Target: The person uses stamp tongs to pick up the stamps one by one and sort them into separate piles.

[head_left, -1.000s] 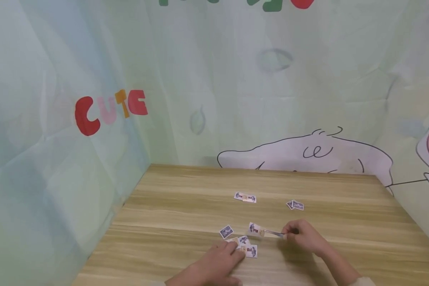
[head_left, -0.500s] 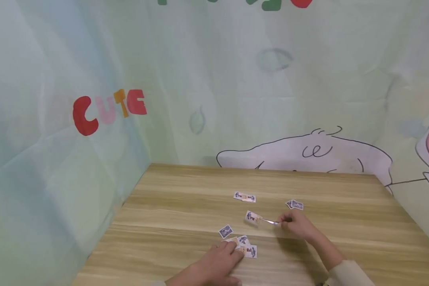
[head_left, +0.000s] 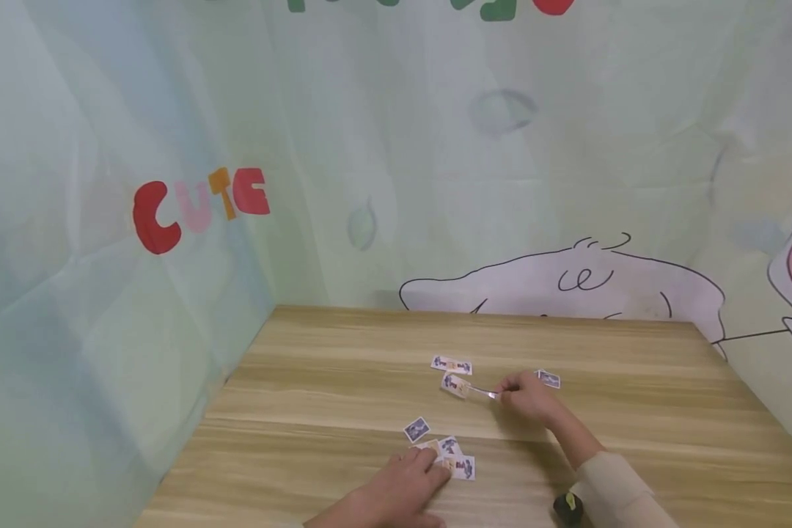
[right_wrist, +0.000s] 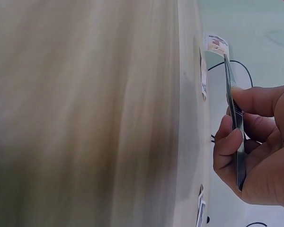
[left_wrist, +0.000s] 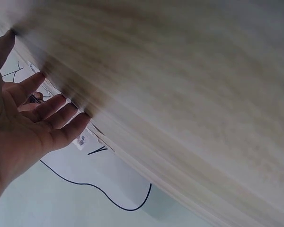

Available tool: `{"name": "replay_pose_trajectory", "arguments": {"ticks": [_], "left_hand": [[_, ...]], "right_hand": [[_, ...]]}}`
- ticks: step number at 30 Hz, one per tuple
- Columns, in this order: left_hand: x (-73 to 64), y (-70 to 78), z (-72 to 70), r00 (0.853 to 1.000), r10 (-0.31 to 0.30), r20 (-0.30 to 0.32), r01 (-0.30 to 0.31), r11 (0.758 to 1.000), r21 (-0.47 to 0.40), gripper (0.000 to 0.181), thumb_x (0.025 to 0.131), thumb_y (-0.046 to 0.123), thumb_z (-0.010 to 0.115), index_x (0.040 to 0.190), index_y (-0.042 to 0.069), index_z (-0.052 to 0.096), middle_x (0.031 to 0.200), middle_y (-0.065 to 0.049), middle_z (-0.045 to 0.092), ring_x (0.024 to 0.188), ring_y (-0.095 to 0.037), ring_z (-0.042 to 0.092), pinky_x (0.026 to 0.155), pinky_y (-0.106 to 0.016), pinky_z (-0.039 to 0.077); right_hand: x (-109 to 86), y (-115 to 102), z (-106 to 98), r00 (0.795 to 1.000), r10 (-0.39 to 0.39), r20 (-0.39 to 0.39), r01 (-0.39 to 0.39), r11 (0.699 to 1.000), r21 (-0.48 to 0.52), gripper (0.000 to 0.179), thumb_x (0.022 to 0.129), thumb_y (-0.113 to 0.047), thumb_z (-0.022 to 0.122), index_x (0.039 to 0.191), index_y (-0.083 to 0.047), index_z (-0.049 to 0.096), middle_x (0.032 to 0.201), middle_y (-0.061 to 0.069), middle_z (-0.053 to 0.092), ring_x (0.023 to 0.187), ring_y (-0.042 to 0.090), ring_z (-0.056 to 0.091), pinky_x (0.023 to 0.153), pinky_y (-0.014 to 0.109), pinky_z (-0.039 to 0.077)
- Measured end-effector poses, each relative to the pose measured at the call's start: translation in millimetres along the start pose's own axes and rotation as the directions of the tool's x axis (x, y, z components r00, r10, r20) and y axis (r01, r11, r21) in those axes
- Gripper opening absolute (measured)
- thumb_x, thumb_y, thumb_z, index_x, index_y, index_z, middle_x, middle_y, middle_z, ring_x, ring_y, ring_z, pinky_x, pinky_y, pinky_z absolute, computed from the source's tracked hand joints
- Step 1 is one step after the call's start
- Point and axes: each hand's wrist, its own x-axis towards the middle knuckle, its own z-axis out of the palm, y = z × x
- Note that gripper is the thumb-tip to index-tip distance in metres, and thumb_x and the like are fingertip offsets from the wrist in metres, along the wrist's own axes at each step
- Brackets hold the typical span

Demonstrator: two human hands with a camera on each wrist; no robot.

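Note:
My right hand (head_left: 528, 396) grips metal tweezers (right_wrist: 235, 101), thumb and fingers curled round them. Their tips pinch a small picture card (head_left: 454, 385), tilted and lifted above the table, just in front of joined cards (head_left: 450, 364) that lie farther back. At the near side, my left hand (head_left: 399, 484) rests its fingertips on small picture cards (head_left: 463, 467), partly hiding them. In the left wrist view, the spread fingers of that left hand (left_wrist: 33, 118) touch the tabletop. A dark-faced card (head_left: 416, 429) lies just beyond the left fingers.
Overlapping dark cards (head_left: 549, 379) lie on the wooden table (head_left: 317, 381), partly behind the right hand. A printed cloth (head_left: 383, 147) hangs behind the table and along its left side. A dark round thing with a yellow mark (head_left: 569, 507) is by the right sleeve.
The right hand has carried the card in the tweezers away from me and slightly left, toward the far joined cards. My left hand has stayed in place.

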Motion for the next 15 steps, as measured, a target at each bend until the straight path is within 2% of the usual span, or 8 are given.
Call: {"name": "replay_pose_trajectory", "arguments": {"ticks": [8,15], "left_hand": [[-1.4,1.4,-1.4,1.000,0.007,-0.005,-0.007,1.000,0.014,0.059,0.078,0.056,0.064,0.121,0.016,0.057,0.107,-0.001,0.049,0.096,-0.015,0.047,0.070,-0.030,0.046],[-1.7,0.2,-0.4,0.999,0.019,-0.041,-0.018,1.000,0.026,0.060,0.076,0.055,0.066,0.120,0.015,0.057,0.104,0.000,0.048,0.094,-0.014,0.047,0.067,-0.028,0.044]], "right_hand": [[14.9,-3,9,0.999,0.027,-0.040,-0.026,1.000,0.007,0.008,0.077,0.002,0.059,0.079,0.000,0.066,0.069,0.004,0.056,0.062,0.018,0.048,0.056,0.029,0.041],[26.0,-5,15,0.997,0.033,-0.069,-0.032,0.999,0.012,0.007,0.075,0.002,0.060,0.078,0.002,0.066,0.069,0.004,0.056,0.064,0.018,0.048,0.058,0.028,0.042]]}}
